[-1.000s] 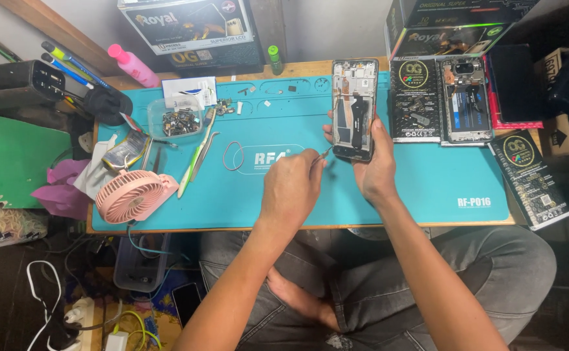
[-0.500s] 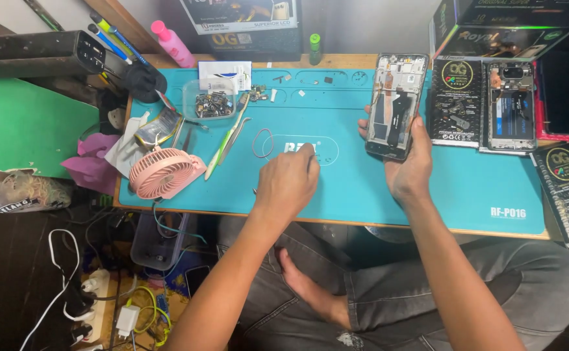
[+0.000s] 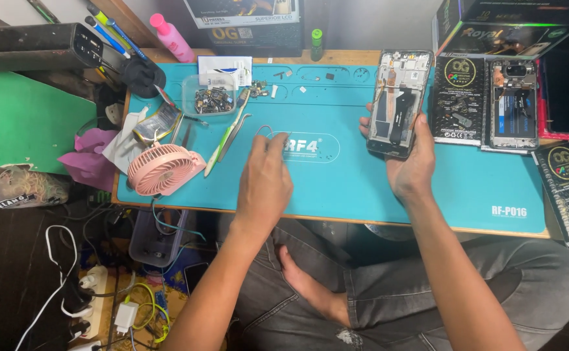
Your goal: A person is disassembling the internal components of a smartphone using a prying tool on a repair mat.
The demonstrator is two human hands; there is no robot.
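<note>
Opened phone in right hand; left hand apart

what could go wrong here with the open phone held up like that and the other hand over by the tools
1. The right hand holds the opened phone above the teal mat by its lower end only; a slip could drop it with its insides exposed.
2. The left hand is pinching something thin near the tweezers; a small part could get lost.
3. The clear tray of small parts sits close by and could be knocked.
</note>
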